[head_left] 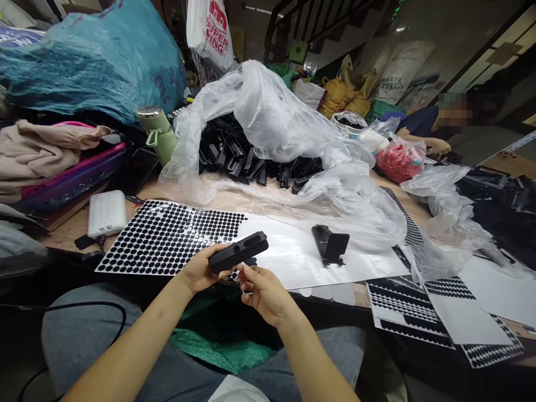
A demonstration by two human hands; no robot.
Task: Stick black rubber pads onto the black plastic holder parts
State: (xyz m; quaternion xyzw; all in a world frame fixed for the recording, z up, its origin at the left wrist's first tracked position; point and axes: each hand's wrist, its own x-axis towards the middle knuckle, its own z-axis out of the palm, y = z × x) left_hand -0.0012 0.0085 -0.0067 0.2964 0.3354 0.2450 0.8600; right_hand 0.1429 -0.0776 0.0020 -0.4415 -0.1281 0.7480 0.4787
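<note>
My left hand [201, 271] is wrapped round the near end of a black textured plastic part [238, 252], long and boxy, with oval and round recesses in its upper face. Just below that part, my right hand [268, 293] is closed in a pinch; whatever is between the fingertips is too small to name. Beneath and to the left lies a white sheet of round black stickers [154, 237], its right portion bare white backing. On that bare backing stands a black folding stand [331, 244].
A clear plastic bag [268, 111] full of black plastic parts [234, 156] sits behind the sheet. To the left are a white power bank [107, 213], a green bottle [158, 134] and a basket [75, 176]. More sticker sheets [406, 307] overhang the right edge. Another person [427, 125] sits far right.
</note>
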